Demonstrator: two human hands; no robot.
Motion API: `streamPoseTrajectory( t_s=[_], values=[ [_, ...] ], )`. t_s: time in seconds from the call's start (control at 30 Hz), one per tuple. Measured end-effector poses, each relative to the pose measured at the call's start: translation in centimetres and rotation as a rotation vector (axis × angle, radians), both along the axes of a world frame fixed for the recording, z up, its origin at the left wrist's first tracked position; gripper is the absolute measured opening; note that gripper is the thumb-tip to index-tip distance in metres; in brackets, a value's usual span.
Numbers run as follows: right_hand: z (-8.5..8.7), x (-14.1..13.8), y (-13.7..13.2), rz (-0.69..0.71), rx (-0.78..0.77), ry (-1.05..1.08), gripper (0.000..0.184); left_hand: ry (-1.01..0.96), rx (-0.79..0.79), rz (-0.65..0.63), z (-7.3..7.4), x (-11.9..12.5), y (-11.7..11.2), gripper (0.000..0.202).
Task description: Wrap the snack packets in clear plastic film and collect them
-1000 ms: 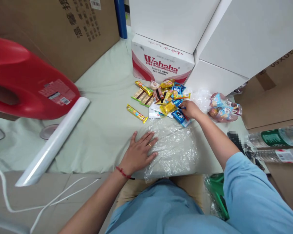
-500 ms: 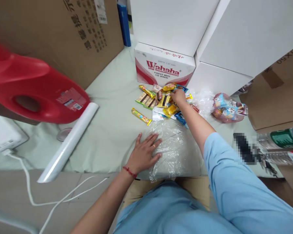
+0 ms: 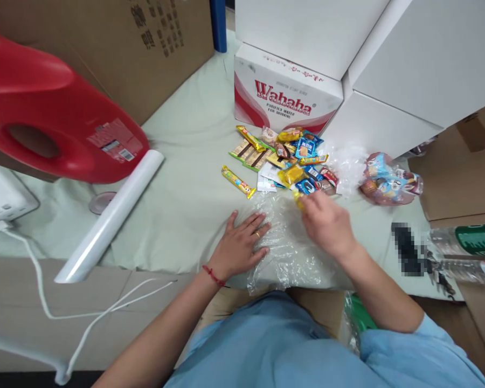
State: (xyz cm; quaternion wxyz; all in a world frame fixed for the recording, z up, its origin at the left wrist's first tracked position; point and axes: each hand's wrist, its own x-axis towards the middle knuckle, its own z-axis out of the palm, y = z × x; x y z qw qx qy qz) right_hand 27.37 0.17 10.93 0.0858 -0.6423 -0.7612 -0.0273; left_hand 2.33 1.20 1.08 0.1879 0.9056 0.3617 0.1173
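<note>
My left hand [image 3: 244, 245] lies flat with fingers spread on the left edge of a clear plastic bag [image 3: 285, 264], which is spread on the green cloth. Over the bag's upper right, my right hand [image 3: 327, 221] is closed on a small yellow-wrapped snack [image 3: 298, 200]; most of it is hidden by the fingers. Just beyond lies a pile of wrapped snacks, among them a yellow packet [image 3: 292, 176], a blue packet [image 3: 306, 147] and wafer-like bars [image 3: 248, 154]. One yellow snack stick [image 3: 237, 182] rests apart, left of the pile.
A Wahaha water carton [image 3: 286, 94] stands behind the snacks, with white boxes around it. To the right are a bag of wrapped cakes [image 3: 390, 180] and plastic bottles [image 3: 464, 240]. A red jug [image 3: 64, 118] and a white roll [image 3: 111, 215] occupy the left.
My right hand has drawn back from the pile toward me, bringing a yellow-wrapped snack over the clear bag. My left hand has stayed on the bag. The view has shifted slightly.
</note>
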Motion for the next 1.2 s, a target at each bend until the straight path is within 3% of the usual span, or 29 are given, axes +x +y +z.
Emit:
streamPoseTrajectory(
  t_s=[0.1,0.2,0.33,0.5,0.63,0.77,0.97,1.2],
  values=[
    [-2.9,-2.3,-3.0,0.253,-0.215,0.020,0.041,0.019,0.005,0.000,0.1,0.1,0.0,0.057],
    [-4.1,-1.6,-3.9,0.400,-0.295,0.233,0.064,0.037,0.014,0.001,0.0,0.1,-0.1,0.057],
    [-4.1,1.4,-3.6,0.229,-0.182,0.324,0.066,0.058,0.038,-0.012,-0.3,0.1,-0.1,0.066],
    [-5.7,3.0,-3.5,0.239,-0.191,0.271,0.053,0.086,0.064,-0.028,-0.8,0.0,0.1,0.088],
    [-5.8,3.4,-4.3,0.199,-0.054,0.386,0.043,0.108,0.063,-0.047,-1.0,0.0,0.1,0.094],
    [-5.7,2.7,-4.9,0.227,-0.043,0.377,0.044,0.097,0.072,-0.047,-1.2,-0.1,0.1,0.094],
    [-7.8,2.5,-5.7,0.217,-0.162,0.309,0.055,0.021,0.066,-0.092,-1.4,-1.6,0.4,0.087],
    [-5.6,6.4,-10.9,0.251,-0.024,0.505,0.074,-0.121,0.145,-0.079,-0.3,-3.6,-0.6,0.069]
  ],
)
